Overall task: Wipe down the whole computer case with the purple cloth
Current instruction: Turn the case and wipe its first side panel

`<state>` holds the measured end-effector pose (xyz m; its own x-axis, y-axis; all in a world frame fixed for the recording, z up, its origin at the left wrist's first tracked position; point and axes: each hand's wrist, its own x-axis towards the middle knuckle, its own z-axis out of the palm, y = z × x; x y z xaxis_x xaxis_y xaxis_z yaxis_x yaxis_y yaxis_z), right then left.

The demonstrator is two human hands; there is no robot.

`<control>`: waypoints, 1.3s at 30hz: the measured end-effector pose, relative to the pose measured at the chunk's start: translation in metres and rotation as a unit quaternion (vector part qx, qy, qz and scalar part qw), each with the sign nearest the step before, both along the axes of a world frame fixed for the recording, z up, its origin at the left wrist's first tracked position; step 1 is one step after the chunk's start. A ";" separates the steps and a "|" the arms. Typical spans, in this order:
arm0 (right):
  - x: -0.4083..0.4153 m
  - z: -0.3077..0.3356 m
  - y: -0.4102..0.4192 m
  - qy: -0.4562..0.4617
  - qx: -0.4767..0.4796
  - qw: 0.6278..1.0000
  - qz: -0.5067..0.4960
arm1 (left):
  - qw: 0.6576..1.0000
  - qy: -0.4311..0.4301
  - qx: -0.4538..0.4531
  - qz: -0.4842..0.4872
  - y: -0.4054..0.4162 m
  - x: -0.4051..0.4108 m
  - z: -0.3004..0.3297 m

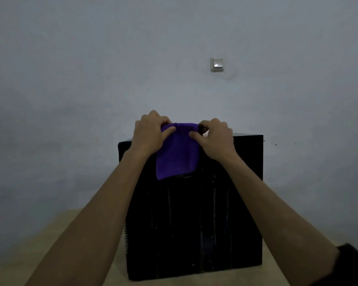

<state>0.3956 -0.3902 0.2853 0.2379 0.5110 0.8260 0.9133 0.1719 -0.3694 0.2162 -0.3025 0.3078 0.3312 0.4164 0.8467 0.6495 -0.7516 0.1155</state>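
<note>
A plain wall (91, 69) painted pale grey-blue fills most of the view, dimly and evenly lit, with faint smudges and a few small dark specks low on its right side. A single white light switch (217, 64) is mounted on it, right of centre and fairly high, with a faint scuff mark just below and to its right. Along the bottom runs a light tan, wood-toned tabletop (70, 234), its far edge meeting the wall
</note>
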 end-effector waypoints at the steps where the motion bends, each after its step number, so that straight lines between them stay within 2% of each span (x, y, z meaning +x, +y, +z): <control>1: 0.000 -0.003 0.003 -0.011 0.000 0.999 -0.030 | 0.998 0.008 0.046 0.041 0.001 0.006 -0.004; 3: 0.001 -0.009 0.008 -0.002 0.006 0.999 -0.045 | 0.989 0.005 0.116 0.092 0.000 0.017 -0.015; 6: 0.004 -0.016 0.013 0.022 0.046 0.999 -0.017 | 0.976 -0.005 0.196 0.099 0.000 0.029 -0.028; 10: 0.007 -0.019 0.016 0.024 0.070 0.997 -0.008 | 0.965 0.008 0.239 0.106 -0.002 0.039 -0.045; 15: 0.010 -0.023 0.020 0.027 0.105 0.994 -0.015 | 0.975 0.034 0.196 0.098 -0.011 0.060 -0.069; 18: 0.012 -0.031 0.021 0.027 0.133 0.990 -0.037 | 0.976 0.062 0.165 0.125 -0.013 0.070 -0.077; 23: 0.016 -0.052 0.027 0.024 0.163 0.984 -0.067 | 0.963 0.086 0.199 0.162 -0.005 0.076 -0.078; 26: 0.020 -0.064 0.030 -0.029 0.156 0.982 -0.105 | 0.957 0.044 0.237 0.158 0.006 0.063 -0.081; 31: 0.034 -0.070 0.029 -0.107 0.145 0.976 -0.126 | 0.950 -0.050 0.249 0.179 0.024 0.023 -0.086; 36: 0.038 -0.076 0.032 -0.145 0.147 0.969 -0.136 | 0.952 -0.103 0.194 0.212 0.025 0.016 -0.087; 39: 0.036 -0.079 0.036 -0.145 0.157 0.966 -0.145 | 0.957 -0.102 0.157 0.219 0.016 0.035 -0.080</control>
<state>0.4312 -0.3544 0.2061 0.0686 0.1703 0.9830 0.9971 -0.0441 -0.0619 0.2509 -0.2860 0.2273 -0.0035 0.1918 0.9814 0.8987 -0.4299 0.0872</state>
